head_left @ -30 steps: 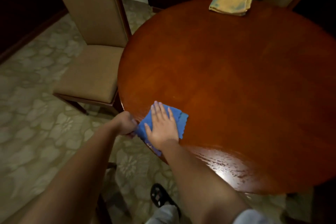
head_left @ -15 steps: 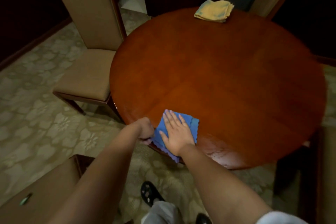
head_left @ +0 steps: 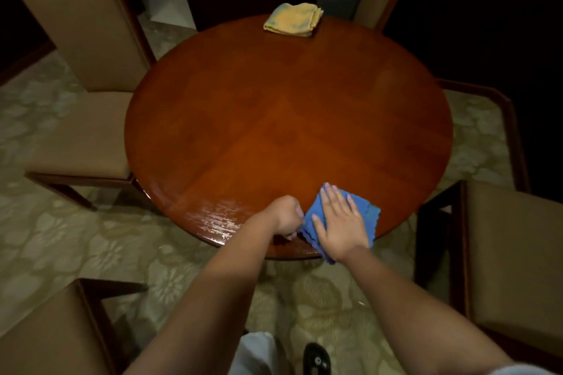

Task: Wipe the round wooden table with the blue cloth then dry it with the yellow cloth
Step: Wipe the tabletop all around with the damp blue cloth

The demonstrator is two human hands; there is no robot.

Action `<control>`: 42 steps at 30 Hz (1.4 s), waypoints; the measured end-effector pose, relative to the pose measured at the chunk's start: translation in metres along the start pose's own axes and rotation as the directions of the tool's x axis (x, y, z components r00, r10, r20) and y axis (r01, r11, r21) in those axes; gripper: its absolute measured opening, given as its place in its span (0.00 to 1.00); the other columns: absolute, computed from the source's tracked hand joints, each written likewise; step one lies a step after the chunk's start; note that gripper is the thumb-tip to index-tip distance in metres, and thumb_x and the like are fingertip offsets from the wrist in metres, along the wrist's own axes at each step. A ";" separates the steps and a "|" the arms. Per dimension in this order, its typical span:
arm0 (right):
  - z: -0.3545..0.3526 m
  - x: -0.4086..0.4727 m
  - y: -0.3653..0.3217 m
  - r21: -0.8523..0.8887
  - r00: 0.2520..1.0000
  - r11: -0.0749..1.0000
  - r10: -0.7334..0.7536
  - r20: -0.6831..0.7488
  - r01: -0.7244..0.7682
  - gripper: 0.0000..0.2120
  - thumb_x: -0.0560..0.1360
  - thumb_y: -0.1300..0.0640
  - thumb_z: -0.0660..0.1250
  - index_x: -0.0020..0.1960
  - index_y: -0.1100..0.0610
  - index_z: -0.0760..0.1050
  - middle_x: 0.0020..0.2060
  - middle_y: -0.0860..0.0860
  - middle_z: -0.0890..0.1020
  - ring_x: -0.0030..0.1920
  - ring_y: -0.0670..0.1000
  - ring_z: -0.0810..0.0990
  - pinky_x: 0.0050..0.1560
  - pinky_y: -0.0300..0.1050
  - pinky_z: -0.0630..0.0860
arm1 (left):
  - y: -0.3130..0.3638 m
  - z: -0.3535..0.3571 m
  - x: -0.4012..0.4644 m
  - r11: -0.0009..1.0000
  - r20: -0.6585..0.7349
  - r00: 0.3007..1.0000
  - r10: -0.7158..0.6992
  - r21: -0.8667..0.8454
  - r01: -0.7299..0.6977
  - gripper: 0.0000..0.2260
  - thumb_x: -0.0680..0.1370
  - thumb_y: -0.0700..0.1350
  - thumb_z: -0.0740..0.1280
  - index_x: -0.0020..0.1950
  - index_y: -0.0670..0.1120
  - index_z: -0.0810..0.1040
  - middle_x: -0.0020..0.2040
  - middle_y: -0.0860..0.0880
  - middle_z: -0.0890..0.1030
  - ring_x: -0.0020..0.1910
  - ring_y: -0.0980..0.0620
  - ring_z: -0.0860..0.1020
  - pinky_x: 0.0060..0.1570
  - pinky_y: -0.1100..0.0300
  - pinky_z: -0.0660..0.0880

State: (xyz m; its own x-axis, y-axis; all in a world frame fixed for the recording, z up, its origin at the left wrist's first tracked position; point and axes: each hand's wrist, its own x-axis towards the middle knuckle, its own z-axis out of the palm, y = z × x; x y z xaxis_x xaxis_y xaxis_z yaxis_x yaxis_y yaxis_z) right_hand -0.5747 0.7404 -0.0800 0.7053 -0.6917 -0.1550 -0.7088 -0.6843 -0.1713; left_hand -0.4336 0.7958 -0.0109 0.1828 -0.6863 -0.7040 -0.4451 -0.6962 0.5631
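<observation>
My right hand (head_left: 341,224) lies flat, fingers straight and together, pointing toward eleven o'clock. My left hand (head_left: 285,215) is curled into a fist just beside it. Both forearms reach forward.

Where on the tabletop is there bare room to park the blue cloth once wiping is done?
Most of the round table is bare: the whole middle, between the yellow cloth at the far edge and the hands at the near edge. The left and right edges are free too. Crowded: the near edge, where the right hand presses the blue cloth and the left hand grips its corner.
</observation>
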 end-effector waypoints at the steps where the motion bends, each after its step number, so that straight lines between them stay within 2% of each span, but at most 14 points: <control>1: 0.002 -0.001 -0.015 0.014 0.999 0.999 0.045 -0.014 -0.045 0.38 0.77 0.38 0.36 0.77 0.60 0.55 0.77 0.53 0.55 0.77 0.52 0.54 0.73 0.47 0.41 | -0.008 -0.008 -0.001 1.000 -0.012 1.000 -0.001 0.018 0.001 0.09 0.79 0.32 0.59 0.39 0.38 0.72 0.29 0.42 0.72 0.25 0.49 0.71 0.27 0.60 0.71; 3: 0.011 0.004 -0.054 0.040 0.996 0.996 0.078 -0.034 -0.077 0.34 0.77 0.42 0.44 0.74 0.62 0.63 0.74 0.55 0.63 0.74 0.54 0.62 0.72 0.49 0.47 | -0.030 -0.028 -0.006 0.998 -0.030 0.999 -0.037 0.058 0.039 0.13 0.78 0.30 0.59 0.34 0.40 0.71 0.28 0.42 0.72 0.25 0.49 0.71 0.29 0.60 0.71; 6: 0.015 0.018 -0.119 0.139 0.995 0.986 0.095 -0.019 -0.092 0.34 0.76 0.43 0.45 0.73 0.62 0.65 0.73 0.56 0.66 0.73 0.55 0.65 0.72 0.52 0.51 | -0.072 -0.065 -0.018 0.990 -0.126 0.984 -0.126 0.047 0.132 0.16 0.77 0.31 0.58 0.30 0.40 0.72 0.25 0.44 0.73 0.22 0.52 0.72 0.28 0.61 0.72; 7: 0.015 0.023 -0.138 0.149 0.996 0.985 0.084 -0.003 -0.082 0.35 0.77 0.42 0.42 0.75 0.62 0.60 0.75 0.56 0.62 0.75 0.55 0.61 0.73 0.52 0.48 | -0.087 -0.076 -0.021 0.987 -0.168 0.974 -0.152 0.024 0.158 0.16 0.77 0.31 0.58 0.29 0.40 0.71 0.22 0.46 0.73 0.19 0.54 0.71 0.25 0.63 0.71; 9: 0.018 0.035 -0.169 0.106 0.999 0.994 0.026 0.046 -0.031 0.34 0.78 0.41 0.36 0.78 0.61 0.42 0.78 0.54 0.45 0.78 0.54 0.44 0.76 0.53 0.38 | -0.115 -0.096 -0.027 0.980 -0.217 0.956 -0.197 -0.013 0.199 0.16 0.77 0.32 0.59 0.28 0.40 0.72 0.17 0.49 0.72 0.16 0.56 0.70 0.23 0.65 0.71; 11: 0.024 0.048 -0.192 0.095 0.999 0.995 -0.002 0.046 -0.002 0.33 0.81 0.41 0.37 0.76 0.60 0.33 0.76 0.52 0.36 0.77 0.53 0.35 0.75 0.53 0.35 | -0.135 -0.113 -0.029 0.976 -0.248 0.945 -0.216 -0.038 0.213 0.17 0.76 0.32 0.60 0.27 0.40 0.72 0.17 0.49 0.72 0.17 0.54 0.71 0.24 0.64 0.70; 16: 0.021 0.104 -0.229 0.068 0.995 0.995 -0.082 0.053 0.078 0.33 0.82 0.40 0.39 0.77 0.59 0.34 0.77 0.53 0.36 0.76 0.53 0.34 0.75 0.52 0.35 | -0.161 -0.162 -0.013 0.980 -0.336 0.921 -0.197 -0.060 0.188 0.15 0.76 0.33 0.59 0.30 0.39 0.74 0.21 0.46 0.74 0.20 0.51 0.72 0.25 0.64 0.71; 18: 0.015 0.128 -0.230 0.052 0.992 0.992 -0.114 0.054 0.111 0.34 0.79 0.39 0.34 0.78 0.59 0.36 0.77 0.53 0.37 0.77 0.52 0.35 0.75 0.51 0.33 | -0.161 -0.181 -0.002 0.987 -0.331 0.930 -0.162 -0.042 0.157 0.14 0.78 0.34 0.59 0.32 0.38 0.74 0.24 0.44 0.74 0.22 0.49 0.72 0.26 0.63 0.72; 20: 0.012 0.147 -0.225 0.042 0.987 0.988 -0.148 0.062 0.145 0.39 0.73 0.39 0.27 0.78 0.58 0.38 0.78 0.53 0.39 0.77 0.52 0.36 0.73 0.49 0.31 | -0.157 -0.196 0.010 0.992 -0.308 0.943 -0.127 -0.021 0.127 0.13 0.78 0.34 0.58 0.35 0.36 0.76 0.25 0.43 0.74 0.22 0.50 0.73 0.25 0.63 0.73; 24: 0.006 0.175 -0.204 0.028 0.980 0.983 -0.185 0.069 0.183 0.39 0.71 0.39 0.27 0.78 0.57 0.38 0.78 0.51 0.40 0.77 0.50 0.37 0.73 0.47 0.31 | -0.134 -0.213 0.041 0.995 -0.252 0.965 -0.066 0.060 0.084 0.11 0.76 0.33 0.58 0.36 0.37 0.77 0.28 0.43 0.76 0.20 0.54 0.73 0.23 0.64 0.72; 31: -0.014 0.223 -0.129 0.020 0.982 0.984 -0.180 0.052 0.179 0.40 0.71 0.38 0.27 0.78 0.55 0.39 0.78 0.50 0.41 0.77 0.49 0.38 0.74 0.47 0.35 | -0.080 -0.206 0.092 0.989 -0.357 0.932 0.066 0.148 -0.013 0.13 0.76 0.37 0.64 0.35 0.50 0.68 0.41 0.45 0.78 0.45 0.44 0.79 0.39 0.62 0.68; 34: -0.025 0.241 -0.091 0.009 0.981 0.982 -0.187 0.052 0.187 0.41 0.69 0.37 0.26 0.79 0.55 0.39 0.78 0.49 0.41 0.77 0.48 0.38 0.74 0.46 0.35 | -0.057 -0.196 0.109 0.996 -0.390 0.920 0.037 0.094 -0.001 0.09 0.76 0.38 0.64 0.38 0.48 0.71 0.38 0.47 0.77 0.43 0.44 0.79 0.39 0.61 0.70; 37: -0.034 0.250 -0.049 0.007 0.984 0.985 -0.172 0.043 0.172 0.42 0.68 0.37 0.25 0.78 0.54 0.38 0.78 0.49 0.40 0.77 0.47 0.38 0.74 0.46 0.35 | -0.025 -0.182 0.127 0.999 -0.395 0.918 0.029 0.036 -0.016 0.10 0.76 0.38 0.65 0.36 0.49 0.70 0.33 0.48 0.76 0.39 0.45 0.78 0.41 0.57 0.75; 42: -0.043 0.251 0.020 -0.011 0.994 0.994 -0.106 0.032 0.106 0.41 0.69 0.37 0.25 0.78 0.54 0.38 0.78 0.49 0.41 0.77 0.47 0.38 0.74 0.46 0.34 | 0.032 -0.147 0.155 0.993 -0.381 0.919 0.104 0.085 -0.077 0.10 0.76 0.38 0.64 0.38 0.48 0.69 0.42 0.41 0.80 0.43 0.43 0.80 0.40 0.59 0.71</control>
State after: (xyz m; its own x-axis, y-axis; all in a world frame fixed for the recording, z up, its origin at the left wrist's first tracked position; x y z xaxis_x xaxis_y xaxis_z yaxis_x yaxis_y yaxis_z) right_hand -0.4123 0.5430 -0.0802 0.7764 -0.6077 -0.1668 -0.6299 -0.7566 -0.1756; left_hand -0.2903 0.6361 -0.0387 0.4557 -0.7828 -0.4237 -0.5305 -0.6211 0.5768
